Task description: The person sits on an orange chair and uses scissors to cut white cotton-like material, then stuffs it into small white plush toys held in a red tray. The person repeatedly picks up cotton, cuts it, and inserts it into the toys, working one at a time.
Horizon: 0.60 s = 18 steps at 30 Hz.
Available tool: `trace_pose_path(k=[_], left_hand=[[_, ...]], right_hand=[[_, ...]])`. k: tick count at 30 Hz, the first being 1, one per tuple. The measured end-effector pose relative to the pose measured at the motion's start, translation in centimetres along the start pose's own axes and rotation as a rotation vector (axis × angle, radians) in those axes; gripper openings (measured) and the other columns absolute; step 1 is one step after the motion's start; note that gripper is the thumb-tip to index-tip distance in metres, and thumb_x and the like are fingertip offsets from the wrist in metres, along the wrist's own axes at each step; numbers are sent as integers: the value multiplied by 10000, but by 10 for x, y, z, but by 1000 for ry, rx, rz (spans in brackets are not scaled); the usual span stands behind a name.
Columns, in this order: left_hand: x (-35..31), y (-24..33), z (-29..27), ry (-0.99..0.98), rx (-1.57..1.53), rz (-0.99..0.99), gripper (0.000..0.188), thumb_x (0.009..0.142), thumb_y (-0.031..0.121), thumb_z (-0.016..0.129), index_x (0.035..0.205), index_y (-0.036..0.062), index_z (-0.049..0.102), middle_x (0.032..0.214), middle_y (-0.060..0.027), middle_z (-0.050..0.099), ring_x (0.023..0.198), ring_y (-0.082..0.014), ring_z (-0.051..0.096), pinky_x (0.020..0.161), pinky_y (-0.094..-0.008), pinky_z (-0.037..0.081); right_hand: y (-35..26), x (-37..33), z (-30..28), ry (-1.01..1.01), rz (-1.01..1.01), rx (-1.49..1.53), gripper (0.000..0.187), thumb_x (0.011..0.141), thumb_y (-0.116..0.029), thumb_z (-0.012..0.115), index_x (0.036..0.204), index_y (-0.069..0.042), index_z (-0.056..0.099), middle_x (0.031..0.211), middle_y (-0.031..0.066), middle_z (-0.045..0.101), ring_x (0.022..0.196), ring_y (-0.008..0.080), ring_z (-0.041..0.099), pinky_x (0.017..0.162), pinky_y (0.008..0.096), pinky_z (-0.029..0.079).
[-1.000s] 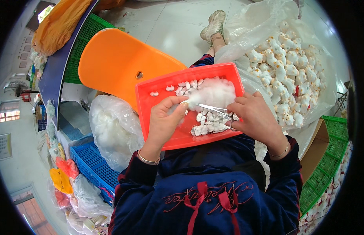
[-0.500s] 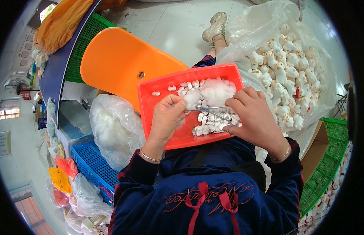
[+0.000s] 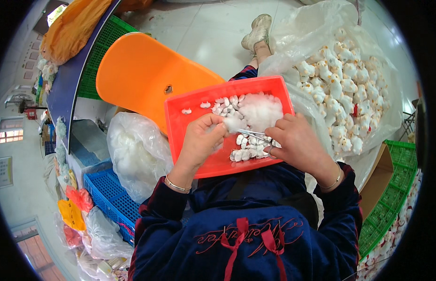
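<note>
A red plastic tray (image 3: 184, 136) rests across my lap, with small white stuffed pieces (image 3: 248, 154) and a mound of fluffy white stuffing (image 3: 262, 111) inside. My left hand (image 3: 202, 139) is closed in a pinch over the tray, on a tuft of white stuffing (image 3: 233, 123). My right hand (image 3: 295, 140) grips metal forceps (image 3: 255, 135) with scissor-type ring handles. Their tips point left and touch the tuft by my left fingers. What lies under my left palm is mostly hidden.
A large clear bag of small white stuffed toys (image 3: 339, 93) stands at the right. Left are an orange chair (image 3: 147, 70), a clear bag of stuffing (image 3: 136, 154) and a blue crate (image 3: 110, 192). A green crate (image 3: 386, 201) and cardboard box (image 3: 378, 173) sit at lower right.
The forceps have closed from a wide spread, and their tips now meet the tuft. My right hand has shifted slightly down and left; my left hand has barely moved.
</note>
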<state>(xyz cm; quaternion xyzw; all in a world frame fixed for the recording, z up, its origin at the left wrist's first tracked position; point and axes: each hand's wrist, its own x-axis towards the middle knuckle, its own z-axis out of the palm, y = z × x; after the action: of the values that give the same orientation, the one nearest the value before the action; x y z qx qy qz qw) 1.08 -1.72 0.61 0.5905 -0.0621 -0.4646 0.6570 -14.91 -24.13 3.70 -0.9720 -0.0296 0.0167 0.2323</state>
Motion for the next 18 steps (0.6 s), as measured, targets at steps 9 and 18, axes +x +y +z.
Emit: trace_pose_path(k=[9, 18], left_hand=[[-5, 4, 5, 162, 495, 251, 121, 953, 84, 684, 1041, 1, 694, 856, 0, 682, 721, -42, 594, 638, -213, 478], [-12, 5, 11, 183, 558, 336, 163, 960, 62, 695, 1112, 7, 716, 881, 11, 681, 765, -38, 587, 664, -214, 475]], right_hand=[[14, -8, -27, 76, 75, 195, 461, 685, -265, 863, 1093, -114, 709, 1004, 67, 655, 1058, 278, 594, 896, 416, 416], [10, -4, -12, 1, 62, 94, 370, 749, -281, 846, 1066, -125, 736, 936, 54, 669, 1000, 259, 620, 858, 414, 402]])
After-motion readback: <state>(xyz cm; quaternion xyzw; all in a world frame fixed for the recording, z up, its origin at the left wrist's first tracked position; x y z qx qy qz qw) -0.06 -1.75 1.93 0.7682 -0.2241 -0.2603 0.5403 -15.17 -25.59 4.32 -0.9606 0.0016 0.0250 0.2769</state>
